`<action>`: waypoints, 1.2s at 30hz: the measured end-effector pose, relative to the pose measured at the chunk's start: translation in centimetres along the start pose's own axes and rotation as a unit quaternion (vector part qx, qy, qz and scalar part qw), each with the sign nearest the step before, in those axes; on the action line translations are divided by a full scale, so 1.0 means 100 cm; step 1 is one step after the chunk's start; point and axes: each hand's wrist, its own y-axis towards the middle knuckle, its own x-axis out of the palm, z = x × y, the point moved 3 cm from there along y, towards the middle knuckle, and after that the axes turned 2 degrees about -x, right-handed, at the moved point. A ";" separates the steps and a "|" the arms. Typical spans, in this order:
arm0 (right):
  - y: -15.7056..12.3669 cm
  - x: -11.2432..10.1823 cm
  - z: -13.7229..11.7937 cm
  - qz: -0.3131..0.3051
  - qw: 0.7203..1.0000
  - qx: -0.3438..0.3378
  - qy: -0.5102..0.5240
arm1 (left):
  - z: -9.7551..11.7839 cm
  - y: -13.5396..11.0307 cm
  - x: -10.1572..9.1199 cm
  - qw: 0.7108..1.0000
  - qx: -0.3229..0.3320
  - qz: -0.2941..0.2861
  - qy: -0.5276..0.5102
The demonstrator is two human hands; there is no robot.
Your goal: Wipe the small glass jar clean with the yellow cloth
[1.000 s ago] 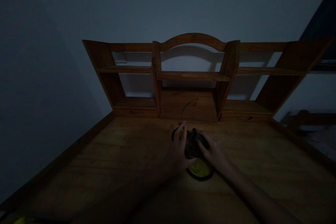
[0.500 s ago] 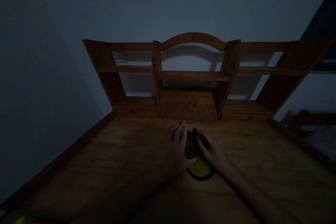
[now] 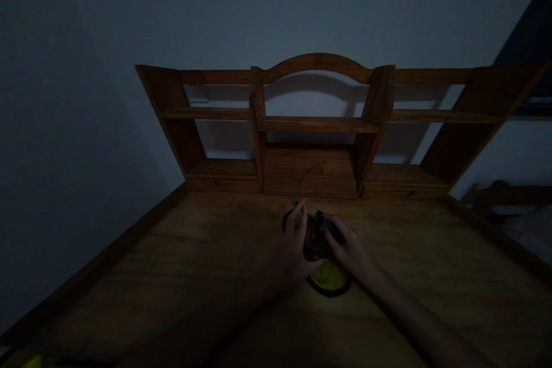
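Observation:
The light is very dim. A dark, shiny, rounded object [image 3: 316,246], possibly glass, sits between my two hands; its kind is too dark to make out. My left hand [image 3: 294,250] curves around its left side, fingers pointing up and away, thumb along the near side. My right hand [image 3: 348,244] is closed on a black, bar-like piece [image 3: 334,228] at the object's upper right. I cannot tell whether this piece is joined to the object. Beneath them lies a yellow, black-rimmed flat thing [image 3: 330,276], partly covered by my hands and the object.
A wooden desktop [image 3: 194,259] spreads under my arms, with a raised edge on both sides. Along its back stands a wooden shelf unit [image 3: 319,124]. A thin dark cord [image 3: 308,171] shows behind my left hand. Something yellow [image 3: 33,361] lies at the bottom left.

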 end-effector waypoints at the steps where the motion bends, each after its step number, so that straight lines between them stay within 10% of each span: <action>1: 0.000 0.000 0.000 -0.001 1.000 0.000 -0.001 | 0.000 0.000 0.000 1.000 0.000 0.002 -0.001; 36: -0.003 0.005 0.005 -0.041 0.999 0.027 -0.008 | -0.007 -0.001 0.009 0.998 -0.009 -0.010 -0.060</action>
